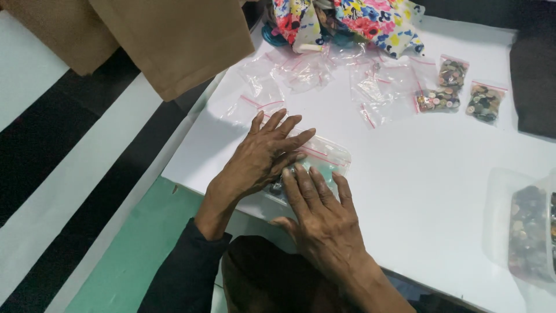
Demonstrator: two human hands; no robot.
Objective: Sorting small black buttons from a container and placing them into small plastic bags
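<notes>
- Small clear zip bag (pixel 324 155) with a red seal line, lying flat on the white desk (pixel 417 191) near its front-left edge; dark buttons visible inside at its lower end, between the two hands.
- Left hand (pixel 263 156) laid flat over the bag's left half, fingers spread and extended, pressing down; gripping nothing.
- Right hand (pixel 321 217) flat as well, fingertips resting on the bag's near end just beside the left hand's fingers; open, not clasping.
- Judged state of the work: one bag in hand, loaded and being flattened or pressed closed; whether the seal is fully shut cannot be told, since the hands cover part of it.
- Done, by the look of it: three filled bags of buttons (pixel 457 93) grouped at the far right of the desk, well apart from the hands.
- Left, by the look of it: a scatter of empty clear bags (pixel 313 72) across the far middle of the desk, at least six, exact count not possible because of overlap and transparency.
- One clear tub (pixel 524 232) of mixed buttons at the right edge, seemingly well filled, partly cut off by the frame.
- One bundle of floral cloth (pixel 353 20) at the far edge.
- One tan cloth (pixel 168 40) hanging beyond the left corner.
- One dark item (pixel 533 81) at the far right, kind not discernible.
</notes>
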